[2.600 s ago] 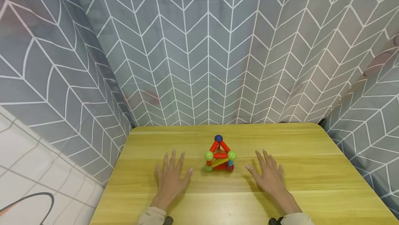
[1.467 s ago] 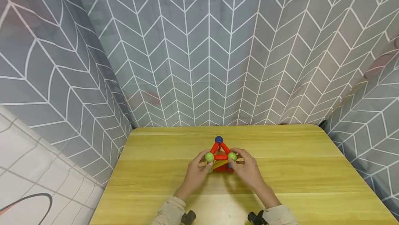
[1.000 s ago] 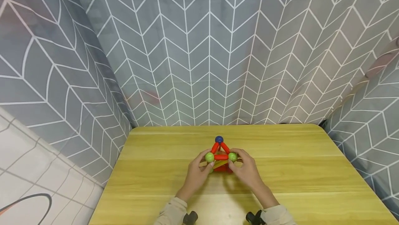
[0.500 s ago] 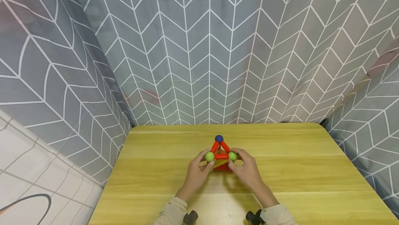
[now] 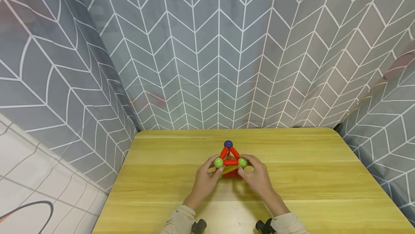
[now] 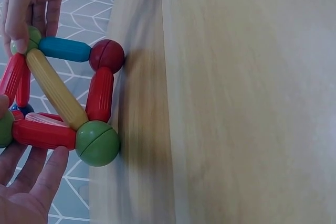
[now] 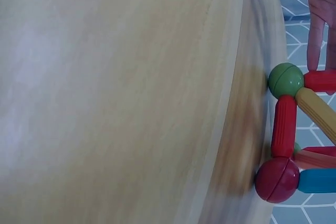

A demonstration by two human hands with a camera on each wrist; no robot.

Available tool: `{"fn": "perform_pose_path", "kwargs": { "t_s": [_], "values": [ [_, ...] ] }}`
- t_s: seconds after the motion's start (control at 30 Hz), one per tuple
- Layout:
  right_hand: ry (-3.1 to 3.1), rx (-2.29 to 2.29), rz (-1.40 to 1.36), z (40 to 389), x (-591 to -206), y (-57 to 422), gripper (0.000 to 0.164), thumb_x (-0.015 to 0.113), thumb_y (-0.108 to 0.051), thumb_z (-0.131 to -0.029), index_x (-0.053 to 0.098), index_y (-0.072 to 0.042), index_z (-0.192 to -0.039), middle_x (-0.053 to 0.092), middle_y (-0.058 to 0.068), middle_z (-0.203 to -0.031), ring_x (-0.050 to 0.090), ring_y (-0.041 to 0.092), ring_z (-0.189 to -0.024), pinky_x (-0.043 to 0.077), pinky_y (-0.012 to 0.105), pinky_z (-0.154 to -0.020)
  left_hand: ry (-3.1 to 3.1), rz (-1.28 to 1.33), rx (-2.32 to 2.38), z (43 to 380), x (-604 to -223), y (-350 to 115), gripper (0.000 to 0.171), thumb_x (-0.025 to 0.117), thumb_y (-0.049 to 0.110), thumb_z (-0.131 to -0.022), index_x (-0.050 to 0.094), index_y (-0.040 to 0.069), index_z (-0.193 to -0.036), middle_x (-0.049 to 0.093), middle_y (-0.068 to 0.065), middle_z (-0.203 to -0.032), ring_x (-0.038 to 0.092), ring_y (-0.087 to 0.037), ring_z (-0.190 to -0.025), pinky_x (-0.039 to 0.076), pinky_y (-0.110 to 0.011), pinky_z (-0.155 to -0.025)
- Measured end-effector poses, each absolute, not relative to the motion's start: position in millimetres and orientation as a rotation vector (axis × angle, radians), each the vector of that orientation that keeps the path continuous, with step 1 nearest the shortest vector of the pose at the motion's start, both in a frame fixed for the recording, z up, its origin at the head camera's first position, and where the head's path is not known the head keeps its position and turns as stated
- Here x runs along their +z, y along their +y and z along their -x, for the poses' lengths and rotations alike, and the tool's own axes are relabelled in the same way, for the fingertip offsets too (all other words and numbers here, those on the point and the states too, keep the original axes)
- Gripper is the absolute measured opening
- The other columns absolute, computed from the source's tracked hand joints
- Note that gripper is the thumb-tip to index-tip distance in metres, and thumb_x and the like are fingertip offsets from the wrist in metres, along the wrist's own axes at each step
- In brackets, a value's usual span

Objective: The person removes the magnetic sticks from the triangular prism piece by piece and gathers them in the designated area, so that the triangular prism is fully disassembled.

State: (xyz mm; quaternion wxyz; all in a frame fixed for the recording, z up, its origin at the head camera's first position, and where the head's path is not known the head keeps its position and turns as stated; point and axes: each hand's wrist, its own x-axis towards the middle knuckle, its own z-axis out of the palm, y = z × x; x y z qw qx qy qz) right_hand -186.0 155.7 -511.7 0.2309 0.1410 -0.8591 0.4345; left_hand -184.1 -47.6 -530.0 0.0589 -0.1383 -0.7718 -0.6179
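Observation:
A frame of magnetic rods and balls (image 5: 231, 162) stands mid-table, with a blue ball (image 5: 228, 144) at its peak. My left hand (image 5: 202, 182) pinches the upper left green ball (image 5: 218, 162) between thumb and fingers. On the opposite side my right hand (image 5: 258, 180) grips the upper right green ball (image 5: 242, 162). The left wrist view shows a yellow rod (image 6: 56, 86) running slantwise, a blue rod (image 6: 65, 49) and a dark red ball (image 6: 107, 55). In the right wrist view, the lower green ball (image 7: 286, 81) and a red rod (image 7: 284, 126) sit close over the tabletop.
The wooden table (image 5: 155, 183) spreads around the frame. A grey curtain with white lines (image 5: 207, 53) hangs behind its far edge, with more curtain at both sides. White tiles (image 5: 48, 176) show at the lower left.
Both hands lay spread on the table either side of the frame, then came inward and took hold of its upper green balls. Over the last second the hands and frame stay nearly still.

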Motion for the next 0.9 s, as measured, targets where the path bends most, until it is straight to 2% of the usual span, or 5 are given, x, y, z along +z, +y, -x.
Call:
{"fn": "perform_pose_path", "kwargs": {
  "t_s": [0.23,0.53,0.73,0.9],
  "values": [
    [-2.347,1.214,-0.397,185.4,-512.7,155.0,0.038,0.079,0.003,-0.076,0.072,-0.007,-0.111,0.074,0.005,-0.105,0.070,0.017,-0.089,0.061,0.022,-0.079,-2.332,0.384,-1.858,182.7,-530.2,-45.7,0.046,0.068,0.006,-0.094,0.058,0.018,-0.138,0.063,-0.013,-0.135,0.066,-0.031,-0.114,0.062,-0.028,-0.085],
    [-2.313,1.228,-0.431,189.1,-515.4,155.0,0.038,0.078,0.006,-0.074,0.072,-0.004,-0.110,0.075,0.008,-0.104,0.071,0.020,-0.088,0.058,0.016,-0.079,-2.324,0.389,-1.824,172.1,-505.9,-43.3,0.044,0.065,-0.003,-0.093,0.058,0.003,-0.136,0.063,-0.022,-0.132,0.066,-0.039,-0.111,0.062,-0.025,-0.083],
    [-2.327,1.261,-0.429,189.7,-515.3,155.9,0.037,0.078,0.006,-0.075,0.073,-0.005,-0.110,0.074,0.007,-0.105,0.070,0.017,-0.090,0.059,0.018,-0.080,-2.336,0.370,-1.785,176.2,-518.7,-42.6,0.045,0.065,-0.003,-0.093,0.058,0.006,-0.137,0.064,-0.020,-0.132,0.066,-0.037,-0.110,0.061,-0.025,-0.083],
    [-2.333,1.285,-0.417,189.8,-514.7,155.5,0.038,0.078,0.007,-0.076,0.073,-0.005,-0.111,0.074,0.007,-0.106,0.070,0.017,-0.091,0.059,0.017,-0.081,-2.329,0.399,-1.798,183.1,-533.1,-45.8,0.048,0.068,0.002,-0.093,0.058,0.015,-0.138,0.064,-0.014,-0.135,0.067,-0.032,-0.112,0.061,-0.025,-0.085]
  ]
}}
